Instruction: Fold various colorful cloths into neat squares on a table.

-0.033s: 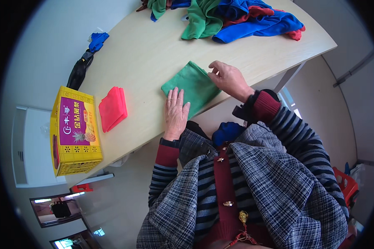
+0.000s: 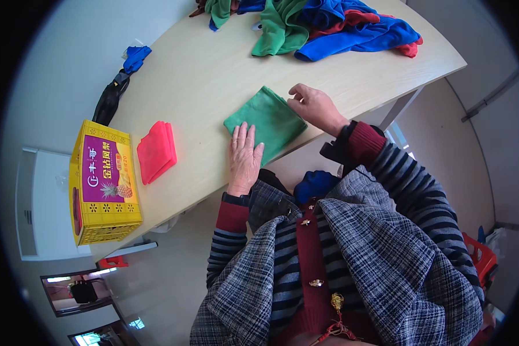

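A folded green cloth (image 2: 264, 118) lies flat near the front edge of the table. My left hand (image 2: 245, 158) rests on its lower left part, palm down, with the fingers stretched out. By the cloth's right edge is my right hand (image 2: 318, 108), its fingers loosely bent and a gap between thumb and forefinger. Nothing shows in that gap, and I cannot tell whether the fingertips touch the cloth. To the left lies a folded pinkish-red cloth (image 2: 157, 152), apart from both hands.
A yellow carton (image 2: 111, 220) with a purple panel and a pineapple picture stands at the table's left end. Behind it are a black item (image 2: 111, 101) and a blue cloth (image 2: 136, 58). Loose green, blue and red cloths (image 2: 352, 36) are heaped at the table's far side.
My right hand has shifted slightly left, and more of the green cloth's right corner shows. My left hand stays in place.
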Tool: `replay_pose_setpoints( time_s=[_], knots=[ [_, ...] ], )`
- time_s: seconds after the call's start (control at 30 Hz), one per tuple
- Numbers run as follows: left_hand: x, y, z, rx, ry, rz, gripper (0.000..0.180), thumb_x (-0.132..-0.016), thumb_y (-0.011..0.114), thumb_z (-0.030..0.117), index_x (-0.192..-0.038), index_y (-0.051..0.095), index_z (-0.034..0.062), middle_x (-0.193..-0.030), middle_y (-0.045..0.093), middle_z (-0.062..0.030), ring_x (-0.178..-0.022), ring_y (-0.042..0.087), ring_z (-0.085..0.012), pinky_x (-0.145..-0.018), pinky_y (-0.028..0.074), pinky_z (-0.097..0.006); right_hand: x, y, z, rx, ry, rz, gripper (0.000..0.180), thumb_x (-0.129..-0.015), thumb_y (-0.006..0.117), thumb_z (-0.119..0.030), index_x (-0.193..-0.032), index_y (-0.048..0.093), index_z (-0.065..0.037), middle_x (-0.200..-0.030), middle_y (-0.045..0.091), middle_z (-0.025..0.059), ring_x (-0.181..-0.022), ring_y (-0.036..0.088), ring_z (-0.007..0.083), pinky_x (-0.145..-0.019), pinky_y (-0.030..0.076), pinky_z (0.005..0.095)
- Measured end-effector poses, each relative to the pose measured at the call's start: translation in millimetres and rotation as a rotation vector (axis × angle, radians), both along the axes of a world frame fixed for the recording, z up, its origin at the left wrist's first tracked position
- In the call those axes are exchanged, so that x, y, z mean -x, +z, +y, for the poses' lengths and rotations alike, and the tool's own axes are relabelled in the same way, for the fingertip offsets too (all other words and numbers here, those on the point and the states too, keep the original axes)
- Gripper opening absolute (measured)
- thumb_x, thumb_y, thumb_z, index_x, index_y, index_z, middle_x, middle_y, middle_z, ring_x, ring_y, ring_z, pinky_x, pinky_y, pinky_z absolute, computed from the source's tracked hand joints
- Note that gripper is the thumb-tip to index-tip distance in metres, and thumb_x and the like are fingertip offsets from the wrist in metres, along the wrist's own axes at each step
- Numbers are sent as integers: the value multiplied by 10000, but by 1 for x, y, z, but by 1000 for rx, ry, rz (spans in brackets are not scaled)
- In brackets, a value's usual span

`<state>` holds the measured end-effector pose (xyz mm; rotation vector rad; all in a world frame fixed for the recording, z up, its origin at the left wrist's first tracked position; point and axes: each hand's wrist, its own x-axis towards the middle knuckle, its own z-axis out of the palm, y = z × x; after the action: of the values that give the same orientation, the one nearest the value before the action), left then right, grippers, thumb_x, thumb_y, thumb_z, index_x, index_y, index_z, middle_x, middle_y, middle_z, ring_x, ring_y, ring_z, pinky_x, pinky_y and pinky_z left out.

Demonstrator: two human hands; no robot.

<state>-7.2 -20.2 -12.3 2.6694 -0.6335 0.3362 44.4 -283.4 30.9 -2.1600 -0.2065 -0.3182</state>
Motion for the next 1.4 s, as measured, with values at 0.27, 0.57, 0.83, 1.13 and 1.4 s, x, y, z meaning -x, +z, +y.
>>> replay_pose_setpoints(
  time_s=[0.27,0.57,0.83,1.13,1.4],
  knots=[
    [1,1,0,-11,19,4,553,-1053,475,335,-1506,421,23,-1603,344,-181,-1504,263,-359,-1226,224,-466,-59,-17,20,-151,120,406,487,-864,679,-354,-1185,668,13,-1025,730,213,-972,710,314,-886,548,371],
    [1,3,-2,-10,19,-5,543,-1048,479,334,-1500,434,36,-1593,357,-178,-1498,271,-367,-1221,235,-460,-72,-14,34,-255,152,407,543,-855,702,-383,-1211,660,25,-1045,726,197,-972,706,288,-893,549,359],
    [3,3,-1,21,30,-25,537,-1012,557,314,-1464,473,37,-1575,375,-171,-1489,285,-347,-1204,262,-488,-74,5,44,110,152,443,583,-847,725,-395,-1254,650,15,-1095,722,193,-982,708,290,-880,558,362],
    [5,4,1,16,38,-17,536,-1015,552,326,-1477,472,66,-1574,376,-166,-1493,277,-339,-1206,255,-487,-79,-6,34,-204,310,613,506,-872,706,-340,-1238,663,7,-1016,722,112,-855,688,206,-753,560,321],
    [3,4,0,6,28,-21,535,-1021,540,336,-1479,471,68,-1574,375,-167,-1489,283,-343,-1204,255,-488,-92,-26,35,-328,314,460,322,-842,715,-204,-1090,724,1,-878,720,61,-773,667,157,-689,544,297]
  ],
)
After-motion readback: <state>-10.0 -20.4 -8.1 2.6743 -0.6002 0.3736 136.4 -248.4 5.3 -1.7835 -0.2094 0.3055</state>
